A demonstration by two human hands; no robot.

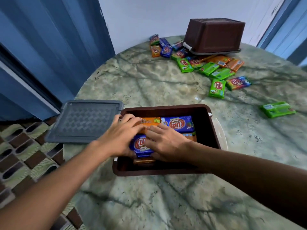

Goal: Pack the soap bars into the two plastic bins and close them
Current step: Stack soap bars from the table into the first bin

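Head view. Near bin, at the table's near edge, open and partly filled. Left hand and right hand hold a blue bar between curled fingers, over bars already packed. Grey lid overhangs the left edge, touching the bin. Far bin lies overturned at the far edge, loose bars scattered around and beneath it. Judged stage: early; most bars unpacked, neither bin closed.
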